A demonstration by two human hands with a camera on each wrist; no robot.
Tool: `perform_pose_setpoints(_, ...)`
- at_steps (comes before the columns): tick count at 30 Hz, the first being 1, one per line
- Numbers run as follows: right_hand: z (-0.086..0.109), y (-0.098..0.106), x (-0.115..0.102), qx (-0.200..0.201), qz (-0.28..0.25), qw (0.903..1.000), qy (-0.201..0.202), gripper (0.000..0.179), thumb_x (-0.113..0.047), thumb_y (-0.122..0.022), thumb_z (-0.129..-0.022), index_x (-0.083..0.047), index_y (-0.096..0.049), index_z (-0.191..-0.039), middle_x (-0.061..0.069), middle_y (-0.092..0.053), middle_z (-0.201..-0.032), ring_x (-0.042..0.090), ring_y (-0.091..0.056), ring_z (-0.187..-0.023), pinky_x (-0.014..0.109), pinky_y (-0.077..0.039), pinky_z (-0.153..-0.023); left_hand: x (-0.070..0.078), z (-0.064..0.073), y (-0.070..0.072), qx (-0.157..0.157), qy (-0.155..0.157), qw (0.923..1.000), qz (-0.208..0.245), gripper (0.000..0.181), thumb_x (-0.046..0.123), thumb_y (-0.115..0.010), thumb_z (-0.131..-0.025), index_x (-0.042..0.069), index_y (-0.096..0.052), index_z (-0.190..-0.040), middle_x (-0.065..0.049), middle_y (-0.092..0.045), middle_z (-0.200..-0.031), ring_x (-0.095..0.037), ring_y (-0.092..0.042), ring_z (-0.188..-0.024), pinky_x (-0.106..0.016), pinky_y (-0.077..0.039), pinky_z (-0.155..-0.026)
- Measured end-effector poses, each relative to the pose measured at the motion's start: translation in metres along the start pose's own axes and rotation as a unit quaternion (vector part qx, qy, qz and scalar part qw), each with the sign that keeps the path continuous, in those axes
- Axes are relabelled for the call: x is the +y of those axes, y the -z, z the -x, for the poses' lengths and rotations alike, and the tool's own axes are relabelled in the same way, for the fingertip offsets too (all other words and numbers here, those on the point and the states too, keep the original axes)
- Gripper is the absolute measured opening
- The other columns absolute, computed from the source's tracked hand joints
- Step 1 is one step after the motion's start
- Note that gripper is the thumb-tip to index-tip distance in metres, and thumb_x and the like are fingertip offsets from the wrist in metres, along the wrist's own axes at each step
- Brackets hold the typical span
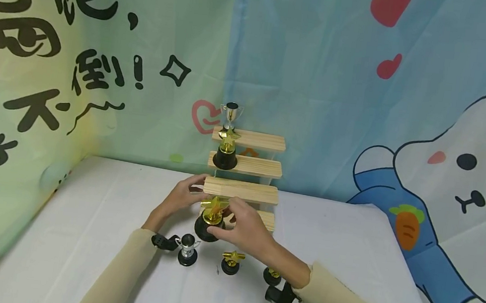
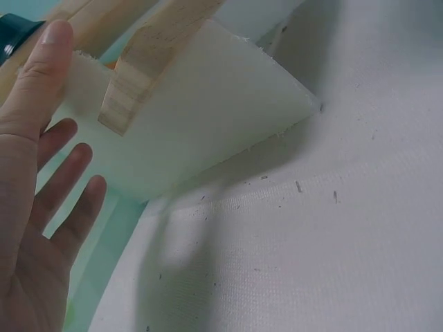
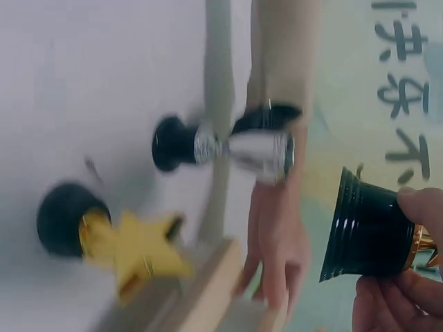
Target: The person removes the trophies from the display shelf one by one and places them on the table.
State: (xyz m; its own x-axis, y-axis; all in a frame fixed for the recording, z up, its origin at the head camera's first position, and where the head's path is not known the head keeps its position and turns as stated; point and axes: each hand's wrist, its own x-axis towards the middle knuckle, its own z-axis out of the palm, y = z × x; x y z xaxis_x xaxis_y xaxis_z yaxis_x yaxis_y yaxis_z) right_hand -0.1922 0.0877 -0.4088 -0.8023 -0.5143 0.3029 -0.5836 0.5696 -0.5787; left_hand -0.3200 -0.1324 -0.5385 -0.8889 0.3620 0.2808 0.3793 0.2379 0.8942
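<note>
My right hand (image 1: 245, 224) holds a gold star trophy (image 1: 206, 229) in front of the lower steps of a wooden tiered shelf (image 1: 240, 190). Close up in the right wrist view, thumb and fingers pinch it around its black base (image 3: 370, 232). Beside the shelf's left edge is my left hand (image 1: 181, 197). The left wrist view shows its thumb and fingers (image 2: 69, 214) extended alongside the pale side panel (image 2: 208, 117). A silver cup trophy (image 1: 231, 112) stands on the top step, and another gold star trophy (image 1: 226, 157) stands one step below.
On the white table (image 1: 96, 215), in front of the shelf, stand a small silver cup trophy (image 1: 187, 251), a small gold star trophy (image 1: 230, 264) and a third trophy (image 1: 272, 276) partly covered by the right wrist. A printed cloth backdrop (image 1: 313, 89) rises behind.
</note>
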Motion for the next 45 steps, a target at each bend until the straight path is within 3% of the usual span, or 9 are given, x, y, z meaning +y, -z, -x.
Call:
perform_pose_setpoints(5, 0.016, -0.011, -0.015, -0.034, 0.000, 0.9994, -0.010, 0.037, -0.032, -0.081, -0.078, -0.009, -0.061, -0.099, 0.003, -0.060, -0.096, 0.014, -0.062, -0.085, 0.018, -0.055, -0.071, 0.002, 0.001, 0.000, -0.003, 0.011, 0.9999, -0.008, 0.069, 0.022, -0.078, -0.083, 0.001, -0.047, -0.141, -0.016, -0.060, -0.129, -0.034, -0.056, -0.121, -0.047, -0.053, -0.103)
perform_pose_setpoints(12, 0.032, -0.026, -0.022, -0.048, -0.016, 0.9987, -0.003, 0.037, -0.036, -0.080, -0.079, -0.010, -0.056, -0.090, 0.003, -0.057, -0.090, 0.015, -0.057, -0.079, 0.015, -0.050, -0.065, 0.004, 0.002, 0.001, -0.006, 0.006, 0.9999, -0.009, 0.069, 0.021, -0.077, -0.083, 0.001, -0.046, -0.141, -0.017, -0.058, -0.132, -0.034, -0.055, -0.123, -0.045, -0.053, -0.103)
perform_pose_setpoints(16, 0.042, -0.039, -0.020, -0.058, -0.032, 0.9978, -0.008, 0.038, -0.037, -0.080, -0.079, -0.011, -0.058, -0.095, 0.003, -0.059, -0.093, 0.015, -0.058, -0.081, 0.014, -0.050, -0.067, 0.003, 0.002, 0.001, -0.006, 0.008, 0.9999, -0.006, 0.068, 0.020, -0.078, -0.083, 0.003, -0.048, -0.141, -0.017, -0.058, -0.132, -0.034, -0.056, -0.123, -0.045, -0.053, -0.103)
perform_pose_setpoints(21, 0.052, -0.057, -0.017, -0.070, -0.041, 0.9966, -0.018, 0.040, -0.037, -0.081, -0.078, -0.012, -0.060, -0.101, -0.002, -0.060, -0.096, 0.009, -0.059, -0.084, 0.012, -0.052, -0.070, 0.000, 0.002, 0.000, -0.005, 0.004, 1.0000, 0.002, 0.069, 0.019, -0.078, -0.083, -0.001, -0.045, -0.141, -0.019, -0.058, -0.132, -0.035, -0.055, -0.122, -0.049, -0.051, -0.104)
perform_pose_setpoints(30, 0.062, -0.087, -0.014, -0.095, -0.024, 0.9951, -0.011, 0.044, -0.037, -0.080, -0.079, -0.010, -0.061, -0.109, -0.002, -0.060, -0.098, 0.007, -0.057, -0.084, 0.009, -0.050, -0.071, 0.000, 0.001, 0.000, 0.000, -0.005, 1.0000, 0.006, 0.070, 0.013, -0.078, -0.082, -0.005, -0.045, -0.140, -0.022, -0.057, -0.132, -0.038, -0.055, -0.122, -0.051, -0.052, -0.103)
perform_pose_setpoints(39, 0.069, -0.109, -0.010, -0.082, 0.026, 0.9963, 0.001, 0.045, -0.040, -0.081, -0.077, -0.011, -0.061, -0.106, -0.006, -0.055, -0.091, -0.004, -0.042, -0.078, 0.006, -0.041, -0.067, -0.001, 0.001, 0.000, 0.003, -0.001, 1.0000, 0.004, 0.070, 0.017, -0.079, -0.082, -0.004, -0.046, -0.140, -0.020, -0.058, -0.131, -0.036, -0.056, -0.122, -0.049, -0.052, -0.103)
perform_pose_setpoints(45, 0.071, -0.115, -0.008, -0.067, 0.032, 0.9973, 0.006, 0.044, -0.040, -0.082, -0.076, -0.012, -0.060, -0.102, -0.008, -0.052, -0.087, -0.005, -0.039, -0.076, 0.005, -0.037, -0.063, -0.001, 0.001, -0.001, 0.005, -0.001, 1.0000, 0.007, 0.069, 0.015, -0.078, -0.082, -0.001, -0.047, -0.140, -0.021, -0.058, -0.131, -0.036, -0.056, -0.122, -0.049, -0.052, -0.103)
